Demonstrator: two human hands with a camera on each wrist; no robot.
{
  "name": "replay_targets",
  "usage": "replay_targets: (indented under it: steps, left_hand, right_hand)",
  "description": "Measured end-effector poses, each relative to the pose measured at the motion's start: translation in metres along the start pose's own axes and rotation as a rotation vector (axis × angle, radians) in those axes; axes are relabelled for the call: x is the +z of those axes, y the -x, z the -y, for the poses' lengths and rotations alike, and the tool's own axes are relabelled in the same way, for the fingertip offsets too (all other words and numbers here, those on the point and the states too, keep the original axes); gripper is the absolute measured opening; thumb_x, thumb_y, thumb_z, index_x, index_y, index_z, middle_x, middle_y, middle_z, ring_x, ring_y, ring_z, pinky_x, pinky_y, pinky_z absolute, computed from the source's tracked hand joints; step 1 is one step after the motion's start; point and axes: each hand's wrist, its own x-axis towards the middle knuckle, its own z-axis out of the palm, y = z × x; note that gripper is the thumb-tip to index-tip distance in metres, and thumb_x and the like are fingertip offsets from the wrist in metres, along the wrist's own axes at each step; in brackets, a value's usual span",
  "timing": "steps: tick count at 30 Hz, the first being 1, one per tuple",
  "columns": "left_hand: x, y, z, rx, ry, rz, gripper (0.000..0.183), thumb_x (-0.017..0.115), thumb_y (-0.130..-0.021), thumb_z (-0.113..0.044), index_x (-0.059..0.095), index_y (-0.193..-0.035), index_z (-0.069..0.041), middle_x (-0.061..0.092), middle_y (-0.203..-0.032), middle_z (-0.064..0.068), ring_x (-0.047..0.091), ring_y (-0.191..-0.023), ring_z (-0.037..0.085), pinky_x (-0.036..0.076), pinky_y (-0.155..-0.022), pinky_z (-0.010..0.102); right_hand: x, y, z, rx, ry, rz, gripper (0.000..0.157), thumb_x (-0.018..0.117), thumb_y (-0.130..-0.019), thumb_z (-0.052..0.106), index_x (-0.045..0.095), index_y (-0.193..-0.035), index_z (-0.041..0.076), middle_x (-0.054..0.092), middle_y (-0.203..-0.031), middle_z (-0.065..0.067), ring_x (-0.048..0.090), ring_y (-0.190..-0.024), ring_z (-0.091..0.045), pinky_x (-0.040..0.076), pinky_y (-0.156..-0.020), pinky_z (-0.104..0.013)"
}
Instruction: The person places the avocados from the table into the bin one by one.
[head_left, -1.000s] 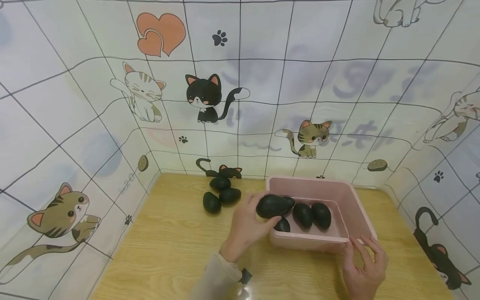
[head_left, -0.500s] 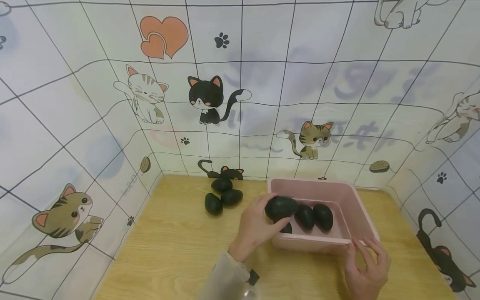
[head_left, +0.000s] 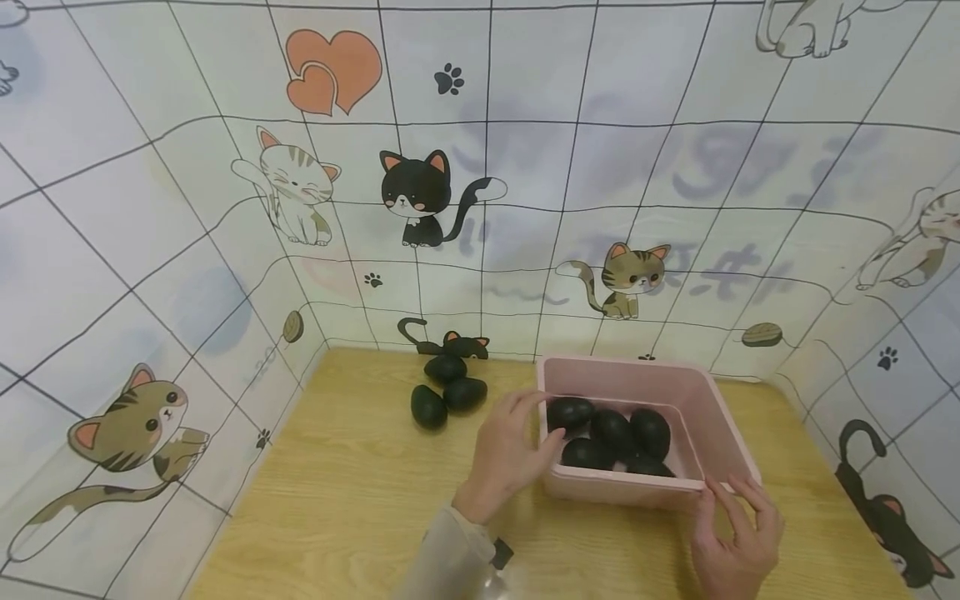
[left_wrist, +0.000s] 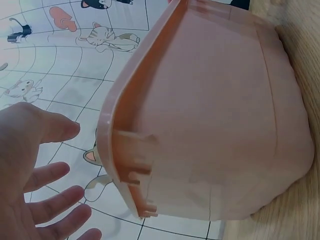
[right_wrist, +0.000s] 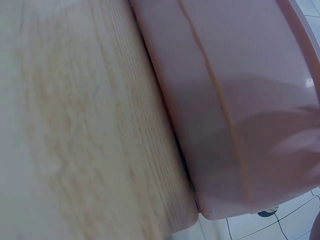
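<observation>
Risk: pink bin (head_left: 622, 492) could be shifted if its left rim is snagged by left hand (head_left: 506, 454), fingers loosely spread, nothing held. Bin: set toward right half of worktop (head_left: 337, 475); near right corner pinched by right hand (head_left: 735, 542); five avocados (head_left: 611, 432) contained. Three loose avocados (head_left: 465, 393): clustered by back edge.

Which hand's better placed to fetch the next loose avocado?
Left, I'd say. The left hand is open, empty and at the bin's left side, nearest the three loose avocados. The right hand is at the bin's front right corner, farther off.
</observation>
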Motion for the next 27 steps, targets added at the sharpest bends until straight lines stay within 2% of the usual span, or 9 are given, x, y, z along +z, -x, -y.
replay_targets:
  steps: [7, 15, 21, 27]
  left_hand:
    - [-0.002, 0.003, 0.012, -0.066, 0.025, 0.0, 0.051, 0.079, -0.093, -0.037, 0.067, -0.14, -0.022, 0.066, -0.142, 0.001, 0.064, -0.132, 0.023, 0.056, -0.107, 0.046]
    - [-0.001, 0.007, 0.024, -0.035, 0.033, -0.07, 0.047, 0.081, -0.092, -0.033, 0.07, -0.135, -0.02, 0.069, -0.135, 0.0, 0.066, -0.123, 0.022, 0.058, -0.099, 0.043]
    - [0.001, 0.008, 0.027, -0.025, 0.013, -0.08, 0.046, 0.081, -0.092, -0.033, 0.07, -0.135, -0.02, 0.07, -0.131, 0.0, 0.067, -0.119, 0.022, 0.059, -0.094, 0.042]
    - [0.0, 0.009, 0.031, -0.04, 0.014, -0.069, 0.047, 0.08, -0.092, -0.032, 0.07, -0.136, -0.018, 0.069, -0.136, 0.001, 0.066, -0.124, 0.024, 0.058, -0.098, 0.045]
  right_hand:
    - [0.0, 0.002, -0.005, 0.007, -0.009, -0.025, 0.022, 0.076, -0.092, 0.011, 0.08, -0.086, -0.01, 0.071, -0.101, -0.033, 0.068, -0.121, -0.029, 0.046, -0.114, -0.028]
    - [-0.002, 0.005, -0.012, 0.021, -0.005, -0.013, 0.022, 0.076, -0.092, 0.011, 0.08, -0.088, -0.009, 0.071, -0.103, -0.031, 0.068, -0.122, -0.027, 0.046, -0.115, -0.028]
    - [-0.002, 0.004, -0.01, 0.029, -0.003, -0.015, 0.022, 0.075, -0.092, 0.011, 0.08, -0.088, -0.01, 0.071, -0.104, -0.031, 0.067, -0.122, -0.027, 0.045, -0.115, -0.028]
    - [-0.001, 0.002, -0.003, 0.024, 0.0, -0.011, 0.022, 0.075, -0.092, 0.01, 0.079, -0.087, -0.011, 0.07, -0.103, -0.033, 0.067, -0.122, -0.028, 0.045, -0.115, -0.028]
